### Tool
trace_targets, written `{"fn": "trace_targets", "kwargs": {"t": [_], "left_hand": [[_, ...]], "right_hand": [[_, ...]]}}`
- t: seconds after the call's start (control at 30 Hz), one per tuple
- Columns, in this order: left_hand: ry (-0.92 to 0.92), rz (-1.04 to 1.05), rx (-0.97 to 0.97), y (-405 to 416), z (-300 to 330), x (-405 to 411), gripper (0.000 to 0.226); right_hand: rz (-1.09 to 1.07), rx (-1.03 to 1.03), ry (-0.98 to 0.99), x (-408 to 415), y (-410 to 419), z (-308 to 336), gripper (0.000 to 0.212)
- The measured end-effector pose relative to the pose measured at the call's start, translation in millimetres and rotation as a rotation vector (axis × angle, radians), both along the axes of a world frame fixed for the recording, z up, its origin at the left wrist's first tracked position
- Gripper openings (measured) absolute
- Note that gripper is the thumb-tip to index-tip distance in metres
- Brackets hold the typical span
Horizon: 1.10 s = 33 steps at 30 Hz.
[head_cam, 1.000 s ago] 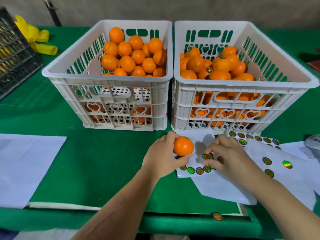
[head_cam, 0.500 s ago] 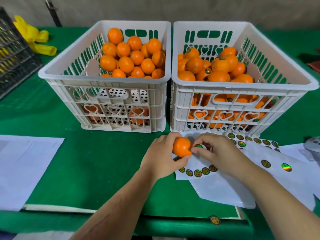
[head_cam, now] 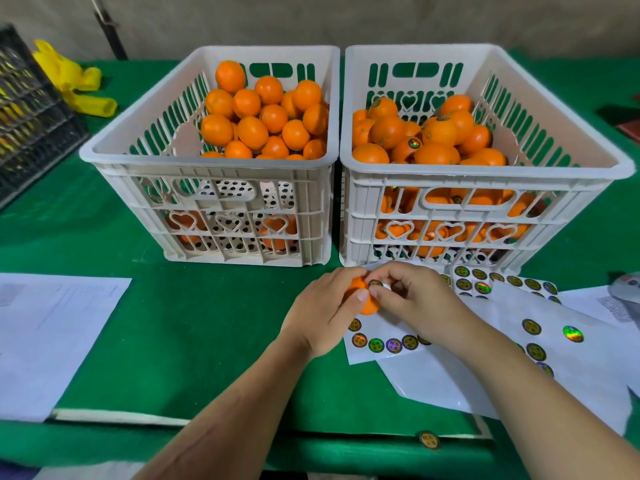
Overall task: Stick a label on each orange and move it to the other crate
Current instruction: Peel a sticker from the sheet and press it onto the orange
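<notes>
Now, in the head view, your left hand (head_cam: pixel 323 311) grips the small round orange (head_cam: pixel 363 299) near the right white plastic crate (head_cam: pixel 485 174) while your right hand (head_cam: pixel 412 299) pinches a round holographic label (head_cam: pixel 375 283) onto it. Next, likely press it flat, then lift the fruit into that crate.

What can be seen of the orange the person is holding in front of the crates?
The orange is small, round and bright, with smooth glossy skin. Most of it is hidden: the left hand wraps it from the left, thumb across its front, and the right hand pinches at its top right. A round dark label with a gold rim sits on its upper side under the right fingertips. It is held just above the sticker sheet, near the right crate.
</notes>
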State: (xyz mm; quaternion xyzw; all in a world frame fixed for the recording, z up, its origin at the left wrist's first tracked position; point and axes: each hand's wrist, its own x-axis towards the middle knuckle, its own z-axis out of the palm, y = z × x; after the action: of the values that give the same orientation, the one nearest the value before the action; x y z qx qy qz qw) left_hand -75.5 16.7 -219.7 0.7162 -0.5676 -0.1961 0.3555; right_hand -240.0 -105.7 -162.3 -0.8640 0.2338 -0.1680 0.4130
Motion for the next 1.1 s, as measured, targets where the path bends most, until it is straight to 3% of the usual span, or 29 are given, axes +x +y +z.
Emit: {"fn": "trace_targets", "kwargs": {"t": [0.4, 0.73, 0.83, 1.1], "left_hand": [[0.041, 0.036, 0.014, -1, 4, 1, 0.042], [0.024, 0.071, 0.02, -2, 1, 2, 0.042], [0.068, 0.071, 0.016, -1, 2, 1, 0.044], [0.07, 0.077, 0.023, -2, 4, 1, 0.047]], "right_hand": [[0.074, 0.185, 0.09, 9, -7, 4, 0.032], [0.068, 0.468, -0.03, 4, -2, 10, 0.011], [0.062, 0.462, -0.001, 4, -3, 9, 0.019], [0.113, 0.352, 0.168, 14, -12, 18, 0.013]]}}
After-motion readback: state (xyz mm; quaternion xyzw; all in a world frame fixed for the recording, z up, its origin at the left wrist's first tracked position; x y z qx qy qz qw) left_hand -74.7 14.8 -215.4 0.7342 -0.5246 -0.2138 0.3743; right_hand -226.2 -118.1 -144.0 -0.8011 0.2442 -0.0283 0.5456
